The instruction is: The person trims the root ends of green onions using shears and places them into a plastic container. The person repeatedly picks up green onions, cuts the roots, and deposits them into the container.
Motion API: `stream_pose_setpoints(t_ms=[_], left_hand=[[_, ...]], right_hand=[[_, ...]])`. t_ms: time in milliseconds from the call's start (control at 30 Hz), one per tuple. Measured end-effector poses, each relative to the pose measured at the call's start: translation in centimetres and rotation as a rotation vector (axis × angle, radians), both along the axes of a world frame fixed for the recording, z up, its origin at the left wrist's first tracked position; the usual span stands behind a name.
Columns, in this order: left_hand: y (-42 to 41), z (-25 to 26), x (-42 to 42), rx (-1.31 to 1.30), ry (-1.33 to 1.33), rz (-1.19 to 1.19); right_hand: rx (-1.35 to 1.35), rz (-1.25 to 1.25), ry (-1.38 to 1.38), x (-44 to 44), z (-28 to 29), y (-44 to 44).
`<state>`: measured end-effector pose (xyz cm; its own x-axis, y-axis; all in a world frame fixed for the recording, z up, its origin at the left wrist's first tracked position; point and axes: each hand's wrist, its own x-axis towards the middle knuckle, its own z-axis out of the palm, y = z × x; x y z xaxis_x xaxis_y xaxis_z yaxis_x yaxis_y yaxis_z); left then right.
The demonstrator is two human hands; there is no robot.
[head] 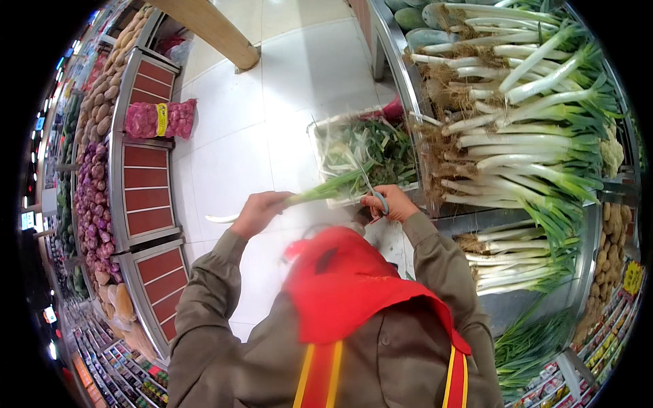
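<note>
My left hand (pixel 261 211) is closed around a leek (pixel 331 187); its white end sticks out to the left and its green leaves reach right. In my right hand (pixel 390 203) is a pair of scissors (pixel 378 196) with blue-grey handles, their blades up against the leaf ends. Whether the blades are parted cannot be told. Below the leaves, a white crate (pixel 319 153) on the floor holds cut green leaves and pale trimmings (pixel 390 145).
Leeks with roots (pixel 520 137) lie piled on the metal stand at right, beside green melons or gourds (pixel 410 19). A mesh bag of onions or similar produce (pixel 160 120) sits at left, near red onions (pixel 94 204) and potatoes (pixel 102 102). A round post (pixel 214 30) stands ahead.
</note>
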<state>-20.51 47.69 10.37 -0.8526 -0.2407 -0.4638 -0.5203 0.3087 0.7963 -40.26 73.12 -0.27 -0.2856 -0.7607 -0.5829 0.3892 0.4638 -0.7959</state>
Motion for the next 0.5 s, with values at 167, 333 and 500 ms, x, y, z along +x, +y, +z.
stream_pose_setpoints(t_ms=[167, 333, 500], left_hand=[[-3.6, -2.7, -1.0, -0.052, -0.061, 0.152], [-19.4, -1.9, -2.8, -0.279, 0.313, 0.608], [-33.1, 14.3, -3.9, -0.432, 0.524, 0.906]], right_hand=[[0.079, -0.066, 0.110, -0.8, -2.0, 1.0], [0.113, -0.161, 0.012, 0.5, -1.9, 6.4], [0.139, -0.225, -0.099, 4.7, 0.6, 11.8]])
